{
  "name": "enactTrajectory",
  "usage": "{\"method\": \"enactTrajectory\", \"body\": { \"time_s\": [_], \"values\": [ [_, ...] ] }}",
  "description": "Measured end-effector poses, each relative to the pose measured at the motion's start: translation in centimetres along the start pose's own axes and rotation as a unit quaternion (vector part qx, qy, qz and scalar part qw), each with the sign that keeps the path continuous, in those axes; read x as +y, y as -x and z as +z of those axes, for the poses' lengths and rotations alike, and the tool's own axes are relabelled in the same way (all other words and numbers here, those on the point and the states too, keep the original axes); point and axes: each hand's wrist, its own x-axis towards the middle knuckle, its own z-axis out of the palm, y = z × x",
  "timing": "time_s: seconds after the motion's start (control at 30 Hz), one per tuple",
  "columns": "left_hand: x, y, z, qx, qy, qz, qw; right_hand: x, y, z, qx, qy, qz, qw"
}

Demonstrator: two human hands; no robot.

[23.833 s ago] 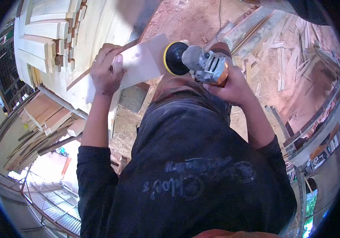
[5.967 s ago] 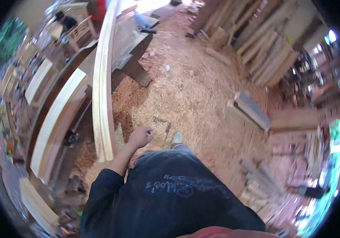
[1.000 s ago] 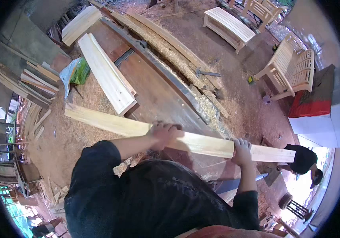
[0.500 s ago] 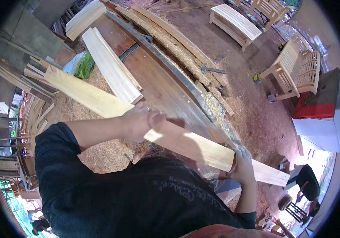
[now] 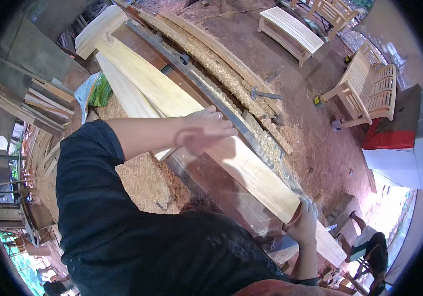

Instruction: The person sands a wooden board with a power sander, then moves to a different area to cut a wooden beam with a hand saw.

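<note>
A long pale wooden plank [image 5: 265,183] runs diagonally across the view above a workbench [image 5: 206,185]. My left hand [image 5: 206,129] is closed over its middle, with the fingers around the far edge. Nearer its right end, my right hand [image 5: 304,219] grips it, fingers over the far edge and thumb at the near one. The underside of the plank and parts of both hands' grip are hidden. Beneath the plank's left part lie other pale boards [image 5: 122,86] on the bench.
More boards [image 5: 100,29] are stacked at the bench's far left end. A hammer [image 5: 265,93] lies among wood shavings on the bench's far side. A slatted table [image 5: 290,32] and a wooden bench seat [image 5: 364,81] stand beyond. A person [image 5: 372,246] is at the lower right.
The plank has turned, its left end swinging away from me over the workbench and boards. My left hand has moved outward and right with it; my right hand has shifted slightly nearer me.
</note>
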Motion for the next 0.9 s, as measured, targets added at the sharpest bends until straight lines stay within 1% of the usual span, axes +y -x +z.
{"method": "enactTrajectory", "body": {
  "time_s": [0.1, 0.2, 0.23, 0.3, 0.33, 0.4, 0.47, 0.5, 0.6, 0.67, 0.73, 0.77, 0.8, 0.83, 0.87, 0.9],
  "values": [
    [-3.8, -1.5, 2.3, -0.008, -0.015, 0.026, 1.000, -1.2, -0.9, 1.0, -0.024, 0.011, 0.027, 0.999],
    [-6.6, -2.3, 4.2, 0.004, -0.063, 0.052, 0.997, -1.9, -1.9, 2.9, -0.064, 0.021, 0.064, 0.996],
    [-7.4, -2.4, 4.4, 0.015, -0.070, 0.074, 0.995, -2.5, -2.3, 3.4, -0.059, 0.012, 0.072, 0.996],
    [-9.3, -2.4, 5.0, 0.038, -0.082, 0.117, 0.989, -4.0, -3.7, 3.4, -0.099, 0.004, 0.097, 0.990],
    [-10.4, -2.5, 5.8, 0.035, -0.089, 0.113, 0.989, -4.8, -4.3, 3.4, -0.121, 0.001, 0.110, 0.986],
    [-12.6, -2.9, 7.4, 0.031, -0.105, 0.109, 0.988, -6.2, -5.2, 4.1, -0.105, -0.007, 0.109, 0.988],
    [-13.0, -2.8, 4.9, -0.058, -0.068, 0.050, 0.995, -7.2, -6.4, 4.7, -0.093, -0.008, 0.109, 0.990],
    [-12.8, -2.4, 4.3, -0.106, -0.047, 0.019, 0.993, -7.8, -6.8, 5.0, -0.095, -0.006, 0.108, 0.990],
    [-11.5, -2.8, 4.4, -0.099, 0.040, 0.000, 0.994, -8.6, -8.9, 8.1, -0.087, 0.024, 0.102, 0.991],
    [-7.0, -3.8, 4.5, -0.069, 0.088, 0.096, 0.989, -9.4, -10.6, 10.0, -0.077, 0.032, 0.095, 0.992],
    [-2.8, -7.6, 9.6, 0.061, 0.016, 0.155, 0.986, -11.5, -12.4, 11.0, -0.068, 0.021, 0.099, 0.993],
    [-2.3, -8.4, 10.0, 0.017, 0.068, 0.097, 0.993, -12.9, -13.7, 10.6, -0.077, -0.013, 0.101, 0.992],
    [-1.4, -9.6, 10.3, -0.030, 0.119, 0.048, 0.991, -14.2, -14.8, 10.1, -0.085, -0.044, 0.113, 0.989],
    [-0.2, -11.2, 10.5, -0.081, 0.164, 0.006, 0.983, -14.5, -15.4, 11.1, -0.104, -0.064, 0.117, 0.986],
    [-0.8, -11.5, 10.1, -0.082, 0.127, 0.031, 0.988, -13.9, -15.9, 12.7, -0.122, -0.079, 0.122, 0.982],
    [-2.7, -10.1, 9.9, -0.084, 0.093, 0.052, 0.991, -13.6, -16.2, 14.5, -0.099, -0.091, 0.092, 0.987]
  ]
}}
